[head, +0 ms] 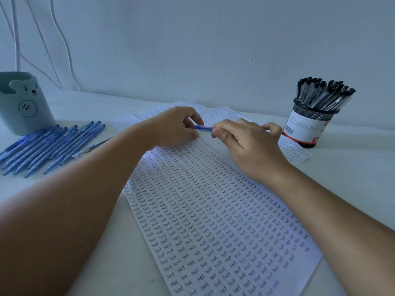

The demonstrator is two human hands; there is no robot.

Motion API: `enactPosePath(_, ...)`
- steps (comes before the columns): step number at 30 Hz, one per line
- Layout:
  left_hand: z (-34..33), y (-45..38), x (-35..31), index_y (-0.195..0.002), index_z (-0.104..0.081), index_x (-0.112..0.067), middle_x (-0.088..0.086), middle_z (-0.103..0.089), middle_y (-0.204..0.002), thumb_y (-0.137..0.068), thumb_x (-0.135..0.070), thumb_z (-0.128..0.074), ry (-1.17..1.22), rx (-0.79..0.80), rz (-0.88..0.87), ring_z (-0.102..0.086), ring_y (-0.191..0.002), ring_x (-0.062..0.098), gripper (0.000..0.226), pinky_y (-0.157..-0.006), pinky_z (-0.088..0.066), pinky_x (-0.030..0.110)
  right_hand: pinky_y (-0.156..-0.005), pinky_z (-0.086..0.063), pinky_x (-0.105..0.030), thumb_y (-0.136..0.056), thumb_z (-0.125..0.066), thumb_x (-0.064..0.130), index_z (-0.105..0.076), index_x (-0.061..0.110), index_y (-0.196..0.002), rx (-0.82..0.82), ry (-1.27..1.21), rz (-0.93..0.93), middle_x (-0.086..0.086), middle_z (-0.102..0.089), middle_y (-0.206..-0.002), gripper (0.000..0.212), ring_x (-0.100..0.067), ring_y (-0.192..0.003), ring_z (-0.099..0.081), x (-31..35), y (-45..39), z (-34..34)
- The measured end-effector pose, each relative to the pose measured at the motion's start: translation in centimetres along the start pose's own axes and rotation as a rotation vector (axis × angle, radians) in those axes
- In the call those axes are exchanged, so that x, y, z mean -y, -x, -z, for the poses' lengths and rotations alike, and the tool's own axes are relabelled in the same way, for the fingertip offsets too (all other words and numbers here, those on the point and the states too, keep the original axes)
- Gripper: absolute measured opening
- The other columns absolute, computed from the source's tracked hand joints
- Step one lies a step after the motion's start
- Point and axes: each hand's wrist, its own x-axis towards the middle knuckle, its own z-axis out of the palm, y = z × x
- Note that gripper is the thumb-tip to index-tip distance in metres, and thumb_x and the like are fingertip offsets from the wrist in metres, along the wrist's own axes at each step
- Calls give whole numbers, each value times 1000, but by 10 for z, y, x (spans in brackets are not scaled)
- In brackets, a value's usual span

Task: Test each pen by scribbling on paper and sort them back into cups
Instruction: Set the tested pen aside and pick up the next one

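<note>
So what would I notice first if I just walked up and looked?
Probably the big paper in the middle, covered in rows of the tiny word "test". Above it, the left hand and right hand pinch one blue pen between them. A row of blue pens lies at left beside a bear cup.

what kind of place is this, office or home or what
Probably a home or office desk against a plain wall: a bear-face pen cup, a mesh cup of black pens, loose blue pens and paper filled with handwriting.
</note>
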Motion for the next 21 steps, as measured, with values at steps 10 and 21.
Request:
enactPosePath(10, 11, -1, -8, -113, -66, -21, 1, -67, -96, -97, -19, -67, 32, -232, 42, -56, -71, 13, 16, -62, -42, 25, -95, -42, -41, -110, -43, 34, -52, 31, -125, 2, 14, 49, 12, -67, -85, 18, -7, -75, -58, 23, -9, 6)
enactPosePath(21, 91, 57, 10, -124, -60, -7, 11, -61, -121, -98, -25, -63, -525, -320, 274, -56, -108, 30, 32, -80, -41, 31, -73, -56, -34, -99, -51, 30, -32, 25, -151, 325, -593, -280, 2, -78, -81, 55, -16, -64, -66, 137, -42, -11)
